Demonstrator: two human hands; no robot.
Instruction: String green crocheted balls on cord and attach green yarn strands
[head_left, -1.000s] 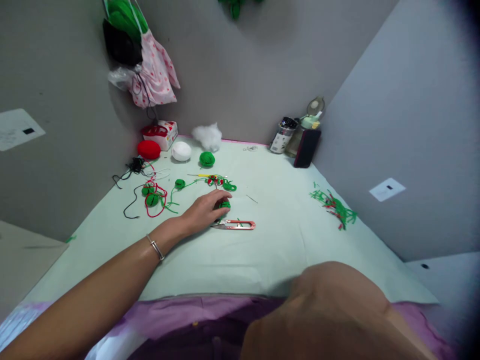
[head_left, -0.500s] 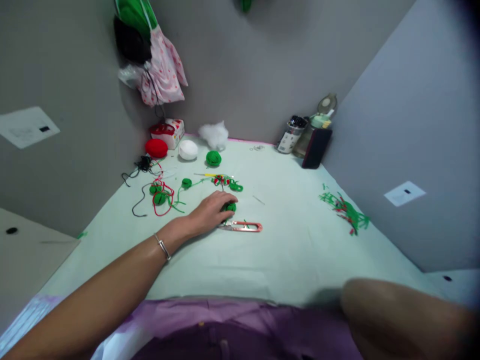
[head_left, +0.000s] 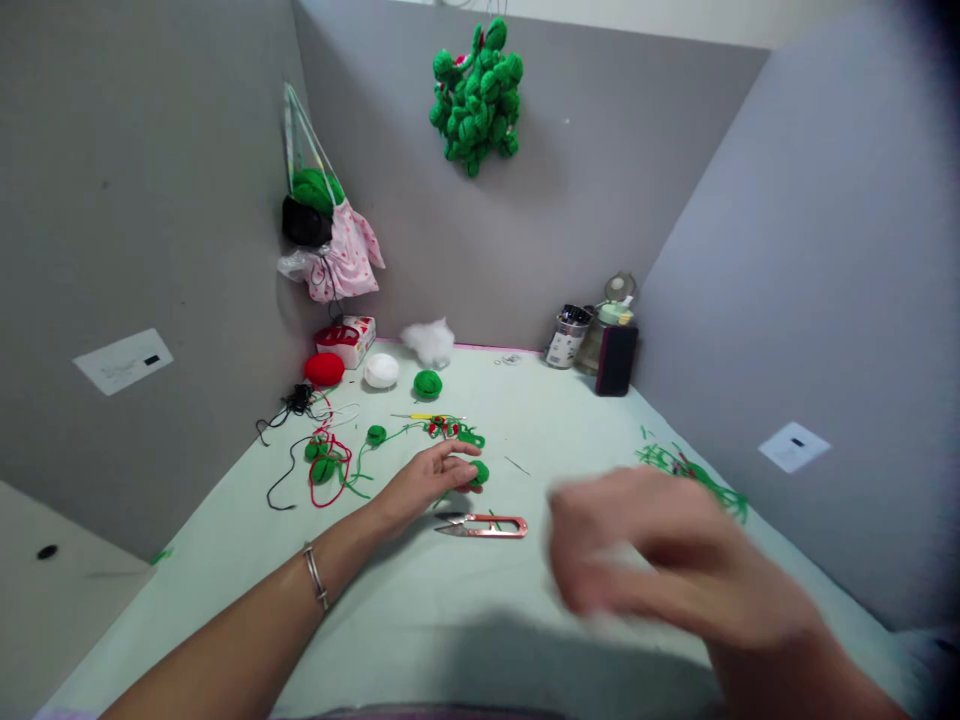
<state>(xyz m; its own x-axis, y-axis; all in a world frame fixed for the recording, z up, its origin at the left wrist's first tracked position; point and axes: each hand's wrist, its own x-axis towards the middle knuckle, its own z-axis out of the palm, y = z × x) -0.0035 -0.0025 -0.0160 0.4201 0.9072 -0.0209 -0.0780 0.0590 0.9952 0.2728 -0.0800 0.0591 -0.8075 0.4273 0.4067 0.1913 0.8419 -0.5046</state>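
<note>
- The left hand (head_left: 433, 477) was partly closed, its thumb and bent fingers holding a small green yarn ball (head_left: 481, 473) by its side, just beyond the thread snips (head_left: 499, 535).
- The right hand (head_left: 660, 515) was a blur above the right part of the table (head_left: 570, 440), fingers curled; whether it gripped anything could not be told.
- The snips lay on the table, blades pointing left, their handle orange.
- A thin needle (head_left: 517, 466) lay right of the held ball.

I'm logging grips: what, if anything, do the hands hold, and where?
Left hand holds a green ball by its left side; right hand, too blurred to tell.
</note>
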